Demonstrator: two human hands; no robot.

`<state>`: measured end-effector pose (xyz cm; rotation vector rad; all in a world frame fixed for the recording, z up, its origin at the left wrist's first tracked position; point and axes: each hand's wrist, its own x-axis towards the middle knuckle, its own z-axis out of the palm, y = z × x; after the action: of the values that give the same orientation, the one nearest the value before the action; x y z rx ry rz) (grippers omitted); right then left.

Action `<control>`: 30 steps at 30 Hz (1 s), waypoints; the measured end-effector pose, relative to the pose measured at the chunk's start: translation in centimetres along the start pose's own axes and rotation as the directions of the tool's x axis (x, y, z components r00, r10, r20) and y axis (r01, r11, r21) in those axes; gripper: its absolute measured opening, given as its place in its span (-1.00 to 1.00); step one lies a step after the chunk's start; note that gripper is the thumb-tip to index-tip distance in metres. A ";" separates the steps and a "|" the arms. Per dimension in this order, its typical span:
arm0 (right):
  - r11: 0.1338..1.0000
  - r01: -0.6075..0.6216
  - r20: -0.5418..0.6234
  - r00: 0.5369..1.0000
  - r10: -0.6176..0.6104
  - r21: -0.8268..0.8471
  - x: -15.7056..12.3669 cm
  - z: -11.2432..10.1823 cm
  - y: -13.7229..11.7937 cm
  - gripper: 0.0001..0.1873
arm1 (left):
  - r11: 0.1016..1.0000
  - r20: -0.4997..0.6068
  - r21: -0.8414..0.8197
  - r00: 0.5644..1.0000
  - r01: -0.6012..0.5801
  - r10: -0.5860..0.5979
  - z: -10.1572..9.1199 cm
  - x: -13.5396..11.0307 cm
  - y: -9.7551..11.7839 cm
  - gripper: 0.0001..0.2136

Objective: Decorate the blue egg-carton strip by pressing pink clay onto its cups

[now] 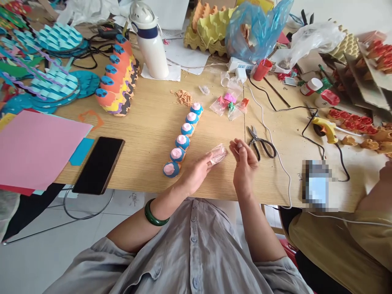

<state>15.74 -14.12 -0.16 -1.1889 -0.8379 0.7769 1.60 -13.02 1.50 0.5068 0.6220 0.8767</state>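
My left hand (197, 172), with a green bangle on its wrist, grips a small clear plastic packet (219, 153) over the table. To its right my right hand (244, 163) is closed in a pinch; whatever lies between its fingertips is too small to make out. Left of both hands, a slanting row of egg-carton cups (182, 141) is painted blue and topped with pale pink lumps. Just beyond my right hand lie scissors (259, 143) with black handles. Farther back are small clear bags of coloured clay-like material (229, 102).
A phone (98, 165) and coloured paper sheets (43, 147) lie at left. A white thermos (151, 49) stands behind, near an orange painted carton strip (118, 77). A white cable (266, 122) crosses at right, near a yellow glue gun (326, 129). Another person's sleeve (364, 245) is far right.
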 end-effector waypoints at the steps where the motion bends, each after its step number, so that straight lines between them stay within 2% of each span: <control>1: 0.998 0.051 0.014 0.999 -0.051 -0.023 0.0 0.0 -0.1 -0.72 | 0.995 -0.005 0.084 0.999 -0.048 0.048 -0.1 0.0 -0.2 -0.68; 3: 0.983 0.125 0.166 0.981 -0.102 -0.132 -0.2 0.0 -0.2 -0.72 | 0.961 0.000 0.258 0.994 -0.103 0.107 -0.2 -0.1 -0.6 -0.66; 4: 0.977 0.130 0.241 0.967 -0.086 -0.172 -0.2 0.0 -0.1 -0.72 | 0.932 0.023 0.343 0.993 -0.121 0.120 -0.3 -0.2 -0.8 -0.63; 5: 0.978 0.105 0.275 0.960 -0.053 -0.180 -0.2 -0.1 0.0 -0.72 | 0.889 0.063 0.433 0.989 -0.149 0.135 -0.4 -0.2 -0.8 -0.61; 6: 0.987 0.056 0.255 0.967 -0.015 -0.153 -0.1 -0.2 0.1 -0.73 | 0.823 0.121 0.532 0.980 -0.200 0.160 -0.5 -0.3 -0.9 -0.60; 7: 0.995 -0.004 0.200 0.980 0.024 -0.097 0.1 -0.3 0.2 -0.73 | 0.724 0.194 0.632 0.961 -0.277 0.198 -0.6 -0.3 -0.8 -0.60; 8: 0.998 -0.054 0.127 0.990 0.056 -0.023 0.4 -0.5 0.3 -0.73 | 0.586 0.276 0.722 0.930 -0.367 0.242 -0.7 -0.3 -0.7 -0.60; 9: 0.996 -0.078 0.055 0.996 0.076 0.048 0.6 -0.7 0.3 -0.72 | 0.413 0.357 0.792 0.890 -0.450 0.285 -0.8 -0.3 -0.6 -0.61; 11: 0.994 -0.052 -0.013 0.998 0.054 0.101 1.0 -1.1 0.0 -0.70 | 0.063 0.482 0.847 0.813 -0.527 0.328 -1.0 -0.1 -0.4 -0.62; 13: 0.999 0.037 0.051 0.998 -0.037 0.001 0.8 -1.4 -0.5 -0.68 | -0.182 0.554 0.832 0.770 -0.524 0.317 -1.1 0.1 -0.4 -0.65; 15: 0.974 0.149 0.228 0.968 -0.108 -0.172 0.0 -1.5 -0.7 -0.70 | -0.324 0.582 0.808 0.752 -0.491 0.310 -1.4 0.1 -0.5 -0.69; 16: 0.954 0.185 0.309 0.945 -0.106 -0.238 -0.4 -1.5 -0.7 -0.71 | -0.367 0.586 0.801 0.745 -0.473 0.319 -1.5 0.1 -0.6 -0.71; 18: 0.941 0.183 0.368 0.927 -0.069 -0.285 -0.9 -1.3 -0.4 -0.72 | -0.408 0.587 0.796 0.733 -0.446 0.344 -1.7 0.1 -0.7 -0.73; 20: 0.973 0.080 0.284 0.959 -0.015 -0.219 -0.8 -1.1 0.0 -0.72 | -0.422 0.605 0.783 0.716 -0.457 0.348 -1.8 0.0 -0.7 -0.73; 22: 0.996 -0.031 0.116 0.992 0.041 -0.079 -0.2 -0.8 0.1 -0.71 | -0.437 0.629 0.763 0.703 -0.476 0.333 -1.6 -0.1 -0.5 -0.73; 24: 0.997 -0.074 -0.011 0.997 0.074 0.026 0.3 -0.6 -0.1 -0.69 | -0.456 0.645 0.747 0.695 -0.484 0.318 -1.4 -0.1 -0.1 -0.75; 25: 0.997 -0.067 -0.007 0.998 0.068 0.029 0.3 -0.6 -0.2 -0.69 | -0.465 0.653 0.738 0.692 -0.490 0.307 -1.3 -0.1 0.1 -0.76; 27: 0.998 -0.036 0.154 0.987 0.044 -0.057 0.2 -0.6 -0.5 -0.70 | -0.469 0.667 0.723 0.689 -0.506 0.285 -1.1 -0.1 0.4 -0.76; 28: 0.993 -0.028 0.252 0.966 0.056 -0.111 0.1 -0.6 -0.5 -0.70 | -0.464 0.669 0.722 0.689 -0.513 0.279 -1.0 -0.1 0.6 -0.75; 29: 0.989 -0.040 0.310 0.947 0.084 -0.144 0.0 -0.6 -0.5 -0.71 | -0.453 0.664 0.728 0.693 -0.515 0.281 -0.9 -0.1 0.7 -0.75; 30: 0.987 -0.075 0.309 0.944 0.116 -0.141 0.0 -0.7 -0.5 -0.71 | -0.432 0.652 0.742 0.700 -0.513 0.291 -0.9 -0.1 0.8 -0.74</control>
<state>16.36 -14.49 0.20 -1.2430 -1.1149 1.0245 0.51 -12.53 1.35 2.6103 0.9204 0.8595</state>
